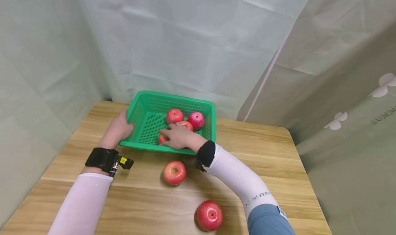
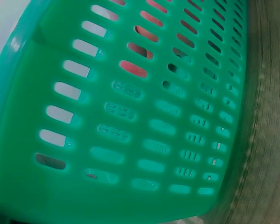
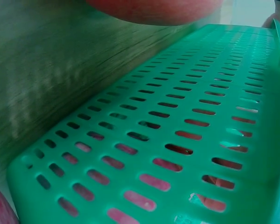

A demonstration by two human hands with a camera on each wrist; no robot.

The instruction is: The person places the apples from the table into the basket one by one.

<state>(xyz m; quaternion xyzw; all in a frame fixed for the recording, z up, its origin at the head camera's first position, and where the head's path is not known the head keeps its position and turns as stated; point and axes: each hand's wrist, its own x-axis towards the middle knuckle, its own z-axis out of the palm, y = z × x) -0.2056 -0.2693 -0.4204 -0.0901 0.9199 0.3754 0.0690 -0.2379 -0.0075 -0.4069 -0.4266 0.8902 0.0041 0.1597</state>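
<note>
Head view puts the right hand (image 1: 179, 137) nearest to the two red apples outside the green plastic basket (image 1: 145, 146): the closer loose apple (image 1: 174, 172) lies towards the person, just beyond the basket's near side, and the farther loose apple (image 1: 209, 215) lies closer again to the person and more to the right. Both sit on the wooden table (image 1: 256, 142), well apart from the left hand (image 1: 119, 127).

That left hand grips the basket's left end, thumb over the rim. The right hand reaches in over the near side, its fingers and thumb bent around the front apple (image 1: 162, 138), which it mostly hides; how firmly they press cannot be told.

The basket's long axis runs left to right across the table. At least four apples lie in it, gathered towards its right half: the front one, the middle apple (image 1: 187, 125) partly behind the fingers, the back apple (image 1: 175, 116) near the far wall, and the dark red apple (image 1: 196, 120) towards the right end. Both wrist views show red through the slotted walls.
</note>
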